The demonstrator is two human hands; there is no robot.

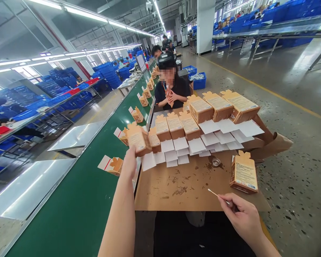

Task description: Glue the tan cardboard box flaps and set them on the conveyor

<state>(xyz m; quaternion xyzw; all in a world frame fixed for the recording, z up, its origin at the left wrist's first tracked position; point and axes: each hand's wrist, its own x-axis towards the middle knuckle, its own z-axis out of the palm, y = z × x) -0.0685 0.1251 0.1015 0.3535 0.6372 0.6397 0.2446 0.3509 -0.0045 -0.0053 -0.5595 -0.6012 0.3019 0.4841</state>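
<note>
left hand (pixel 128 163) behind kraft box (pixel 136 139), right hand (pixel 240 214) pinching likely swab (pixel 215 194)

1. The cardboard box (pixel 243 172) nearest the right hand bears a pale label with rows of tiny print, too small to read.
2. The other boxes (pixel 200 109) lined up beyond it bear similar labels, also unreadable.
3. No word, brand or number can be made out.

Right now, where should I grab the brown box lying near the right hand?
Probably pinch the brown box by its two long sides, coming from above at the near end. It lies flat, label up, with its shaped tab pointing away, so the long edges look easiest.
</note>
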